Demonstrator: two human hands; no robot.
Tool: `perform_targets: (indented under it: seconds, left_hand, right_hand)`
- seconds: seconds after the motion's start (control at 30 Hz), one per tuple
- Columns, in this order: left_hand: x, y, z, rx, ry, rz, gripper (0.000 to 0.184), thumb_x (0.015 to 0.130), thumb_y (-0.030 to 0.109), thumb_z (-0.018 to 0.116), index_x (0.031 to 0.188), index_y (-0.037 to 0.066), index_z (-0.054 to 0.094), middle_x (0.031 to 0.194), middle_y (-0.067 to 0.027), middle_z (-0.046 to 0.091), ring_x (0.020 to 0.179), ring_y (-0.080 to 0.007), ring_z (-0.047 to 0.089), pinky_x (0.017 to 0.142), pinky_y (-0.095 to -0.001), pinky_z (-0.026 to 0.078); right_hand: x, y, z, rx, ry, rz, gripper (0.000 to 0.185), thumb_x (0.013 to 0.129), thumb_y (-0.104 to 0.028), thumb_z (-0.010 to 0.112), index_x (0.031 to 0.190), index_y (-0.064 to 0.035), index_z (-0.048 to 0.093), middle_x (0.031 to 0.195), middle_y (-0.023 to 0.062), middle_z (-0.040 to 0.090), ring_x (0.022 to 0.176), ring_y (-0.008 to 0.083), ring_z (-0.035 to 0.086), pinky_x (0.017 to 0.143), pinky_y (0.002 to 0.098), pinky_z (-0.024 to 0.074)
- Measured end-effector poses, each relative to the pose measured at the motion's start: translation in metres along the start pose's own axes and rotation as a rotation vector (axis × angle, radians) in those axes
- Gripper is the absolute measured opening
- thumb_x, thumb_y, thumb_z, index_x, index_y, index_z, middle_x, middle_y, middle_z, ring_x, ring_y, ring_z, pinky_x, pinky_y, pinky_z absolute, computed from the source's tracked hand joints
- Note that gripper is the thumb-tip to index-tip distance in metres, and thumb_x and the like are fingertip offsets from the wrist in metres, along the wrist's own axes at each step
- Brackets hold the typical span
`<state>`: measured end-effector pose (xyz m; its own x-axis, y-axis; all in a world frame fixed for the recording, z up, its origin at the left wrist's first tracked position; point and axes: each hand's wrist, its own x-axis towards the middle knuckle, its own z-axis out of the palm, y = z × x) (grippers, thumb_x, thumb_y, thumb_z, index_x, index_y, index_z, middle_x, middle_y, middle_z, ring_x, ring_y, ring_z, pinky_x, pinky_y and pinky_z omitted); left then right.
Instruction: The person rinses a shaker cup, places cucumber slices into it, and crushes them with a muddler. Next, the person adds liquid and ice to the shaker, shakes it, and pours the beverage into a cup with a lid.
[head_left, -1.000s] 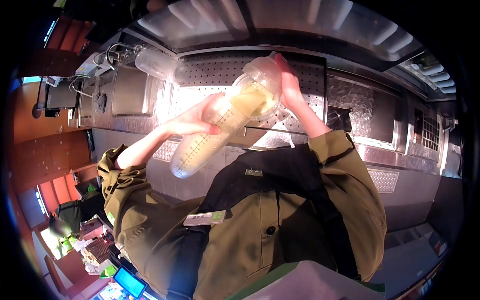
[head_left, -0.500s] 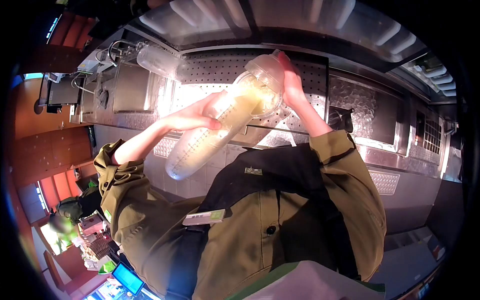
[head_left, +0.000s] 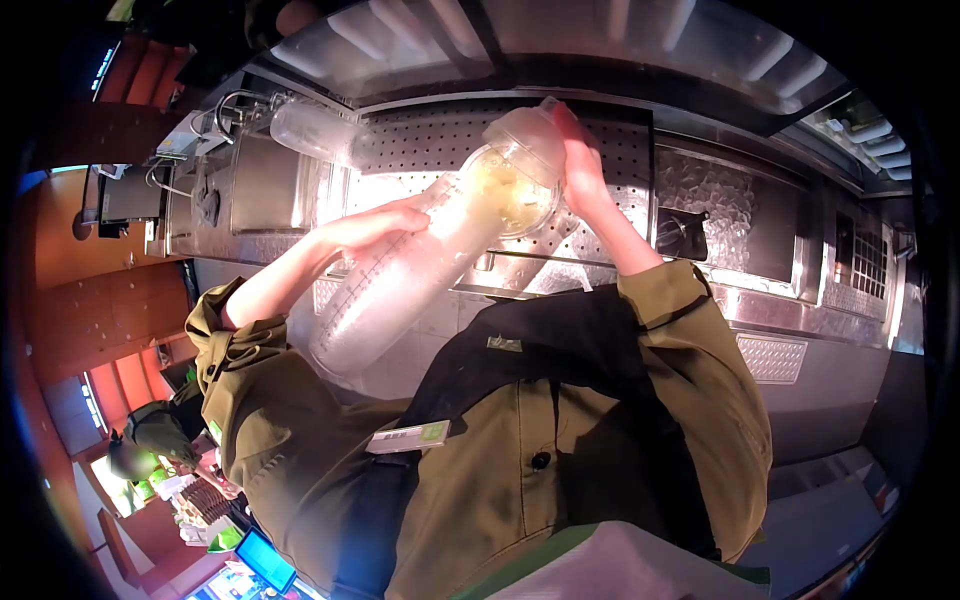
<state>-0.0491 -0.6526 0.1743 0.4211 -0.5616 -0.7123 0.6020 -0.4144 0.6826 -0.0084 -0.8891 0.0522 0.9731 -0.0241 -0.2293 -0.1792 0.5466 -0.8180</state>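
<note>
My left hand [head_left: 375,228] is wrapped round a long clear shaker [head_left: 375,300] with graduation marks, tilted so its base points toward me and its mouth lies farther away. Beyond the mouth, a round clear container [head_left: 515,200] shows pale yellow contents. At its far side, my right hand [head_left: 585,175] grips a translucent, dome-shaped lid [head_left: 528,138], fingers partly hidden behind it. Lid and shaker mouth overlap in view; I cannot tell whether they touch. Most of the shaker's body looks frosted and pale.
A perforated metal drain tray [head_left: 430,130] lies under the hands. To the left, another clear pitcher-like vessel [head_left: 305,128] lies near a faucet [head_left: 228,110] and sink. An ice bin [head_left: 710,200] is on the right. Another person [head_left: 160,435] stands at lower left.
Yellow liquid has left the shaker's body and shows in the round container. The shaker's base has swung slightly left and down; my left fingers have shifted. The right hand stays nearly still.
</note>
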Motion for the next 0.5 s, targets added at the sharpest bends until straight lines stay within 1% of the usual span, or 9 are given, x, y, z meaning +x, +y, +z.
perform_targets:
  seconds: [0.07,0.1,0.17,0.2,0.3,0.37,0.4,0.47,0.5]
  left_hand:
    - [0.0,0.001,-0.001,-0.057,0.023,-0.074,0.066,0.081,0.038,0.053,0.131,0.001,0.031,0.117,-0.0152,0.051,0.105,-0.0221,0.051,0.092,-0.0349,0.039]
    - [0.0,0.002,-0.001,-0.085,0.034,-0.11,0.064,0.081,0.04,0.052,0.129,0.0,0.035,0.115,-0.0155,0.053,0.104,-0.0227,0.052,0.091,-0.0355,0.041]
    - [0.0,0.005,0.004,-0.115,0.075,-0.113,0.06,0.082,0.041,0.05,0.125,0.0,0.041,0.114,-0.0158,0.053,0.102,-0.023,0.053,0.088,-0.0358,0.043]
    - [0.001,0.007,0.006,-0.13,0.096,-0.113,0.059,0.082,0.042,0.049,0.123,0.0,0.043,0.114,-0.016,0.053,0.102,-0.0232,0.054,0.086,-0.036,0.044]
    - [0.003,0.004,0.007,-0.096,0.114,-0.075,0.061,0.083,0.045,0.047,0.123,0.0,0.043,0.115,-0.0166,0.052,0.1,-0.0244,0.055,0.085,-0.0365,0.045]
    - [0.006,-0.01,-0.008,-0.123,0.077,-0.133,0.058,0.084,0.039,0.047,0.128,0.002,0.038,0.118,-0.0141,0.05,0.103,-0.0211,0.053,0.086,-0.0337,0.044]
    - [0.004,-0.01,-0.008,-0.139,0.061,-0.158,0.057,0.085,0.036,0.047,0.131,0.004,0.036,0.119,-0.0129,0.049,0.104,-0.0194,0.051,0.087,-0.0324,0.044]
    - [0.004,-0.015,0.002,-0.12,0.037,0.107,0.065,0.082,0.034,0.053,0.134,0.003,0.029,0.124,-0.0137,0.045,0.109,-0.0188,0.047,0.091,-0.0317,0.041]
    - [0.002,-0.016,0.011,-0.113,0.027,0.237,0.07,0.08,0.033,0.055,0.135,0.003,0.025,0.126,-0.0141,0.043,0.111,-0.0186,0.046,0.092,-0.0313,0.039]
  right_hand:
    - [-0.003,-0.004,0.001,0.005,-0.046,0.017,0.044,0.088,-0.034,0.052,0.116,-0.0003,0.053,0.114,0.0072,0.055,0.104,0.0145,0.049,0.089,0.0251,0.036]
    - [-0.003,-0.002,0.0,-0.012,-0.057,-0.003,0.043,0.089,-0.034,0.05,0.115,-0.0004,0.052,0.112,0.0067,0.055,0.101,0.0137,0.05,0.087,0.0253,0.0378]
    - [-0.002,0.003,-0.001,-0.047,-0.076,-0.043,0.041,0.091,-0.033,0.046,0.115,-0.0005,0.051,0.107,0.0057,0.056,0.096,0.0119,0.052,0.083,0.0255,0.0412]
    - [-0.002,0.004,-0.003,-0.049,-0.086,-0.042,0.04,0.091,-0.032,0.046,0.114,-0.0004,0.052,0.106,0.0055,0.056,0.096,0.0119,0.052,0.083,0.0254,0.0411]
    - [-0.004,0.002,-0.002,-0.041,-0.12,-0.028,0.036,0.092,-0.029,0.044,0.112,-0.0002,0.053,0.104,0.005,0.057,0.095,0.0119,0.052,0.084,0.0252,0.0407]
    - [-0.009,-0.002,-0.001,-0.019,-0.147,0.0,0.035,0.092,-0.028,0.043,0.11,-0.0004,0.054,0.104,0.0048,0.058,0.095,0.0117,0.052,0.085,0.025,0.0403]
    - [-0.009,-0.004,0.002,0.009,-0.168,-0.025,0.038,0.09,-0.03,0.046,0.113,0.0006,0.053,0.107,0.0062,0.057,0.099,0.0128,0.051,0.087,0.0252,0.0383]
    - [-0.012,-0.005,0.012,0.066,-0.221,-0.073,0.047,0.087,-0.033,0.052,0.117,0.0026,0.05,0.113,0.0091,0.055,0.106,0.0151,0.049,0.092,0.0254,0.0343]
    - [-0.017,-0.009,0.02,0.007,-0.259,-0.039,0.042,0.089,-0.031,0.049,0.114,0.0016,0.052,0.111,0.0077,0.055,0.103,0.0139,0.05,0.09,0.0254,0.0359]
